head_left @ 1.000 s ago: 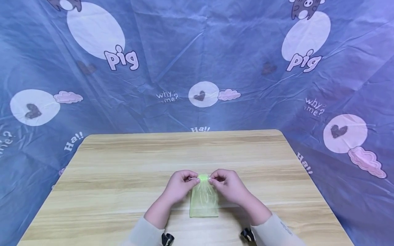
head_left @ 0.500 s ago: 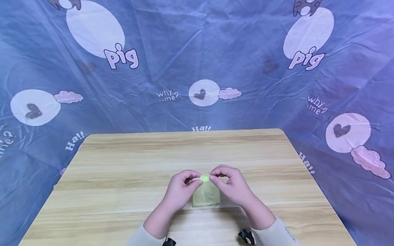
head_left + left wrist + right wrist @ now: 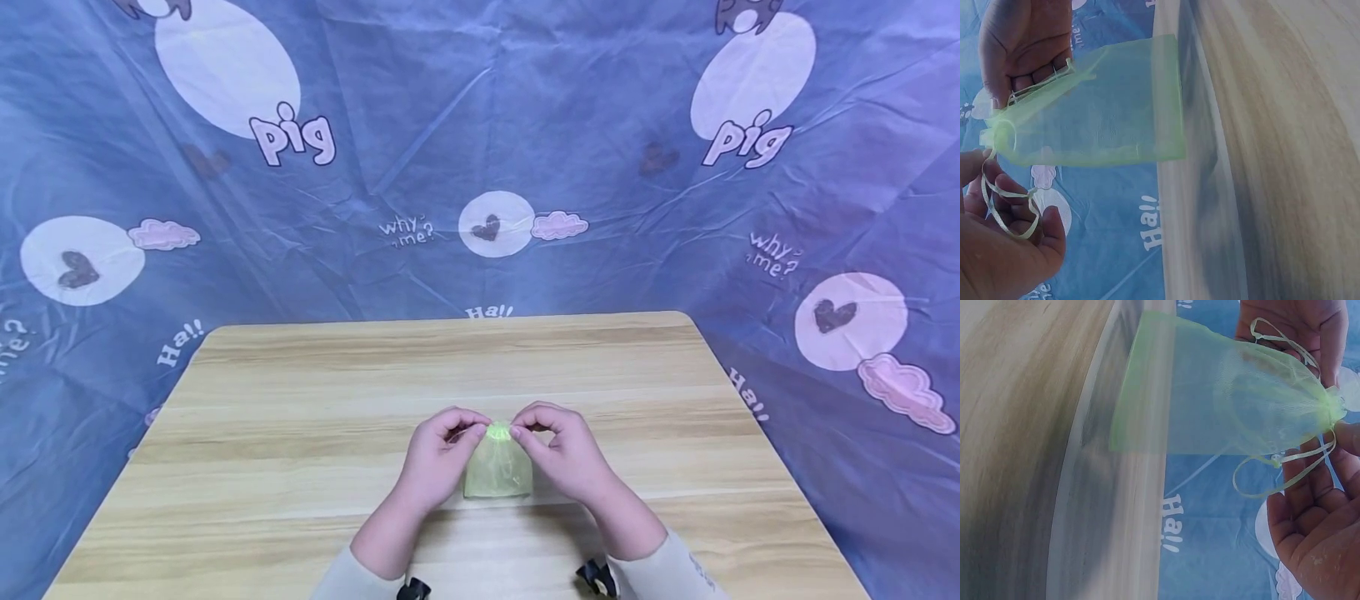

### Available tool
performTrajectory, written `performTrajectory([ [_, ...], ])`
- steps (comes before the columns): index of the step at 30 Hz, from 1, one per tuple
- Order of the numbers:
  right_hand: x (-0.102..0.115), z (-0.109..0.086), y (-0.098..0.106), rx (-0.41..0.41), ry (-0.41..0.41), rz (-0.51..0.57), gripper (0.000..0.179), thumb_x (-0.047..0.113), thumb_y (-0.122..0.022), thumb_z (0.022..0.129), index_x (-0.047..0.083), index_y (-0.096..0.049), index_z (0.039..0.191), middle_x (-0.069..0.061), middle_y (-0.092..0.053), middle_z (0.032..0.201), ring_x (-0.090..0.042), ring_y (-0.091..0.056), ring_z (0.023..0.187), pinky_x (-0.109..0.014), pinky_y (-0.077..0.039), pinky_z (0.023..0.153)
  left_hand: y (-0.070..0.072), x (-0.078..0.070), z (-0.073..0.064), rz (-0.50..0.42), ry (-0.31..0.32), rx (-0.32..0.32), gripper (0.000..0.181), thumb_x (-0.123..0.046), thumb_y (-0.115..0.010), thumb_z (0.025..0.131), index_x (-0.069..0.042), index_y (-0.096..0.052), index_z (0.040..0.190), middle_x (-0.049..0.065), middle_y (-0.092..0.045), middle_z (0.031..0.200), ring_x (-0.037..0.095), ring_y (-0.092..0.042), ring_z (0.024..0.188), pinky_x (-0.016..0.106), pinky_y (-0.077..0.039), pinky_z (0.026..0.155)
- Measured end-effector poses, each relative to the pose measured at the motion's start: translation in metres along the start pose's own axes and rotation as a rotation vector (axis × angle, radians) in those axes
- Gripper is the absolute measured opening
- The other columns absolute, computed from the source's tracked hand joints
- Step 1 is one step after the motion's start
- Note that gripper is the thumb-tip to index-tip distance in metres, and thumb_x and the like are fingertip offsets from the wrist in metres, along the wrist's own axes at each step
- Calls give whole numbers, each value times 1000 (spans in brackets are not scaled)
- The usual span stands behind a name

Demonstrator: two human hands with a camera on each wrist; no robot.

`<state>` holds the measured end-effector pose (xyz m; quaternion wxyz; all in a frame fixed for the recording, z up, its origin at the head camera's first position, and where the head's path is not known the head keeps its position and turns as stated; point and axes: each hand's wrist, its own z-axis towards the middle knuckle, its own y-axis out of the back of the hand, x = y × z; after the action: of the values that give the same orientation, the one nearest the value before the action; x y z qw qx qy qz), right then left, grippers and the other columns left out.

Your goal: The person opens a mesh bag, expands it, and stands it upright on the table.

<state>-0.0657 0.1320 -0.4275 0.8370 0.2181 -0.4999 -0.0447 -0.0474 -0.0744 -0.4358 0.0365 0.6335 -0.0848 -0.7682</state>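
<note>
A sheer light-green drawstring pouch [image 3: 498, 471] is held upright by its gathered neck, its flat bottom edge hanging down. At the left side of the neck, my left hand [image 3: 441, 457] pinches between thumb and index finger. My right hand [image 3: 561, 454] pinches the opposite side in the same way. The neck is drawn narrow. In the left wrist view a thin cord loop [image 3: 1013, 195] dangles over the left fingers. Another cord loop [image 3: 1272, 481] hangs in front of the right fingers in the right wrist view.
The light wood-grain table [image 3: 315, 392] extends beyond and to both sides of the hands. Blue printed cloth [image 3: 420, 125] surrounds its back and sides. A black strap piece [image 3: 597, 577] sits at the right sleeve, and another black piece [image 3: 414, 589] at the left.
The pouch has been raised from lying flat to hanging upright, its bottom edge looking nearer to the hands. The left cord that showed between the left fingers is now less visible. Both hands keep pinching the neck.
</note>
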Motion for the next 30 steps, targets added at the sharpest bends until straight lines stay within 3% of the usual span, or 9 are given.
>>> performTrajectory([
  [9, -3, -1, -3, 3, -39, 12, 16, -5, -74, 94, 11, -76, 92, 5, -75, 92, -13, -69, 87, -30, -58, 82, 0, 3, 0, 67, -36, 8, 8, -1, -74, 96, -9, -76, 96, -3, -69, 90, 13, -60, 84, 26, -52, 79],
  [19, -4, -2, -5, 8, -33, 26, 16, -6, -73, 94, 10, -76, 92, 3, -75, 92, -14, -69, 88, -30, -58, 82, -1, 2, -1, 126, -36, 18, 8, -5, -65, 103, -8, -70, 97, -2, -66, 96, 18, -62, 93, 30, -55, 82],
  [26, -5, -4, -6, 22, -12, 28, 14, -3, -70, 98, 9, -73, 93, 1, -74, 95, -14, -69, 90, -30, -58, 83, 0, 3, -2, 160, -55, 44, 9, -8, -62, 105, -11, -68, 99, 2, -67, 112, 22, -63, 114, 46, -50, 97],
  [30, -5, -4, -5, 16, -17, 21, 14, -2, -69, 99, 10, -73, 93, 2, -74, 96, -14, -68, 91, -30, -58, 83, 0, 3, -2, 156, -56, 39, 9, -8, -61, 106, -10, -68, 99, 3, -67, 114, 25, -62, 115, 54, -49, 100],
])
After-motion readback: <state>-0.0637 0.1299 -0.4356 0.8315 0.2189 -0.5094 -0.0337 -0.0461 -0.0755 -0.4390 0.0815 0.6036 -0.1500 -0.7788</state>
